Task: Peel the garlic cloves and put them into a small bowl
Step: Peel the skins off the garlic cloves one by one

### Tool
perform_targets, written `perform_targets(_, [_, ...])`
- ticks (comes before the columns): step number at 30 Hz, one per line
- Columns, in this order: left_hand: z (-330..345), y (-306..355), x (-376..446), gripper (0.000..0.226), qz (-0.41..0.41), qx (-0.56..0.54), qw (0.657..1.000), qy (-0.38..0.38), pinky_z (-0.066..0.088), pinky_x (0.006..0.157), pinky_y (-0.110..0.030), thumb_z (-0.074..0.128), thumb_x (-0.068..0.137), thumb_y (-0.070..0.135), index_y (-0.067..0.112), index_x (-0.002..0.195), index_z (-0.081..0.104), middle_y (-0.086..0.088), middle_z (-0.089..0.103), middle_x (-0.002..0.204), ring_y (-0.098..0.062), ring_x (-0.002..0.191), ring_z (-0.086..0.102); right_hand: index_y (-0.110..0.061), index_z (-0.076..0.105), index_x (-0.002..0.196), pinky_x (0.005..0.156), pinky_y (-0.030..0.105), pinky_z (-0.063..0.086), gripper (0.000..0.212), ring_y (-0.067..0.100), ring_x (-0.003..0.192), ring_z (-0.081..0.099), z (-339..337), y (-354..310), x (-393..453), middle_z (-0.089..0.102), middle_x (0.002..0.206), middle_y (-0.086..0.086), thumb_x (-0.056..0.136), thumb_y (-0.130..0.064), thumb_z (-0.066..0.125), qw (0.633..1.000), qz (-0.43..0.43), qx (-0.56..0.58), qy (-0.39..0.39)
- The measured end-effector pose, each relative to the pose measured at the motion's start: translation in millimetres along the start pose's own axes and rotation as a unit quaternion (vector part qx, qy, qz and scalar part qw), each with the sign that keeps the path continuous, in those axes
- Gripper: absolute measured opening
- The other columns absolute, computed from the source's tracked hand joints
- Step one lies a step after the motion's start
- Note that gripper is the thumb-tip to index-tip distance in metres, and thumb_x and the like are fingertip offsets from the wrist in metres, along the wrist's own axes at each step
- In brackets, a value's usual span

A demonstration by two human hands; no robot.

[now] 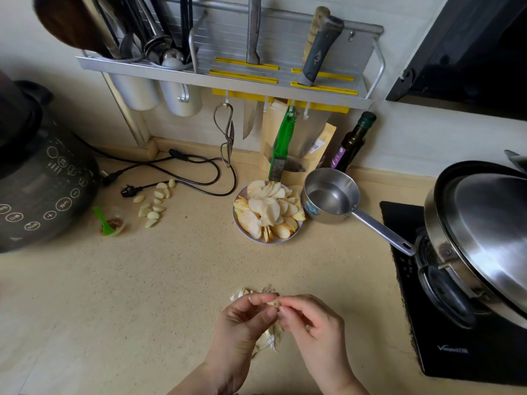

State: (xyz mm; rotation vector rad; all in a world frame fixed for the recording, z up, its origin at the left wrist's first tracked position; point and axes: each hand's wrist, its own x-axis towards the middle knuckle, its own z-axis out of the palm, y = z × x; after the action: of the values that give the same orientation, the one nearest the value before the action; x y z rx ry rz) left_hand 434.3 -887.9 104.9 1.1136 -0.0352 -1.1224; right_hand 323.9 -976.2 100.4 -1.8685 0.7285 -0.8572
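left hand (245,317) | right hand (308,320) | fingertips meet; both grips pinch garlic clove (273,303)

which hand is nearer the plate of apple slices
Left, narrowly. The left hand sits almost straight below the plate of apple slices, toward the person; the right hand is lower and off to the plate's right. Both pinch one garlic clove.

Left hand (245,315) and right hand (310,320) raised together, fingers (263,298) curled, fingertips pinching
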Motion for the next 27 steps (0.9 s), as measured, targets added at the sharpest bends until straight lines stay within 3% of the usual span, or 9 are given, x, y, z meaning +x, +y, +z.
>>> perform_targets(4, [2.0, 2.1, -1.8, 0.020, -0.020, 0.006, 1.000, 0.016, 0.056, 0.071, -0.027, 0.074, 0.064, 0.009, 0.005, 0.084, 0.076, -0.017, 0.073, 0.087, -0.022, 0.078, 0.070, -0.019, 0.072, 0.088, 0.055, 0.039, 0.058, 0.023, 0.010, 0.066, 0.070, -0.6, 6.7, -2.3, 0.070, 0.082, -0.010, 0.080, 0.002, 0.068, 1.000, 0.001, -0.023, 0.002])
perform_targets(11, [3.5, 2.2, -1.4, 0.015, -0.067, -0.042, 0.996, 0.038, 0.057, 0.064, -0.021, 0.070, 0.062, -0.002, -0.001, 0.077, 0.073, -0.017, 0.071, 0.080, -0.021, 0.071, 0.069, -0.022, 0.065, 0.077, 0.052, 0.017, 0.049, 0.022, -0.003, 0.058, 0.058, 0.1, 6.7, 0.8, 0.061, 0.068, -0.014, 0.072, -0.002, 0.071, 0.992, -0.038, -0.121, -0.004])
perform_targets(15, [2.4, 1.7, -0.7, 0.030, -0.146, -0.141, 0.979, 0.020, 0.059, 0.065, -0.023, 0.065, 0.068, -0.007, -0.007, 0.097, 0.070, -0.015, 0.070, 0.089, -0.020, 0.075, 0.070, -0.025, 0.060, 0.071, 0.053, 0.010, 0.042, 0.028, -0.002, 0.052, 0.052, 3.0, 12.4, 2.4, 0.056, 0.060, -0.017, 0.069, 0.000, 0.072, 0.990, 0.025, -0.128, 0.045])
perform_targets(18, [-0.8, 6.7, -2.0, 0.030, -0.198, -0.216, 0.956, -0.018, 0.060, 0.063, -0.026, 0.060, 0.074, -0.006, -0.007, 0.102, 0.070, -0.019, 0.070, 0.089, -0.022, 0.072, 0.071, -0.019, 0.061, 0.065, 0.050, 0.016, 0.042, 0.031, 0.000, 0.049, 0.047, -0.9, 19.9, 3.6, 0.052, 0.053, -0.015, 0.066, 0.008, 0.076, 0.983, 0.081, -0.149, 0.069])
perform_targets(23, [-1.9, 7.1, -1.9, 0.028, -0.203, -0.253, 0.945, -0.036, 0.061, 0.064, -0.031, 0.056, 0.078, -0.005, -0.009, 0.103, 0.068, -0.028, 0.067, 0.103, -0.026, 0.076, 0.072, -0.016, 0.046, 0.053, 0.046, 0.032, 0.042, 0.040, 0.011, 0.042, 0.037, -4.0, 25.5, -0.4, 0.045, 0.044, -0.002, 0.080, -0.012, 0.075, 0.973, 0.115, -0.195, 0.052])
perform_targets(25, [-1.9, 6.0, -1.8, 0.028, -0.197, -0.249, 0.948, -0.035, 0.061, 0.068, -0.032, 0.056, 0.079, -0.003, -0.008, 0.104, 0.068, -0.029, 0.066, 0.107, -0.027, 0.080, 0.071, -0.022, 0.061, 0.067, 0.053, 0.027, 0.044, 0.027, 0.003, 0.053, 0.047, -3.8, 22.3, 0.2, 0.054, 0.060, -0.013, 0.079, 0.000, 0.072, 0.978, 0.093, -0.184, 0.029])
perform_targets(27, [-2.6, 4.8, -1.4, 0.029, -0.190, -0.244, 0.951, -0.033, 0.060, 0.071, -0.033, 0.056, 0.079, -0.003, -0.008, 0.105, 0.067, -0.029, 0.064, 0.112, -0.028, 0.085, 0.071, -0.019, 0.070, 0.094, 0.065, 0.017, 0.048, 0.039, 0.001, 0.077, 0.059, -3.5, 16.0, 3.5, 0.060, 0.090, -0.012, 0.076, 0.014, 0.063, 0.987, 0.066, -0.143, 0.015])
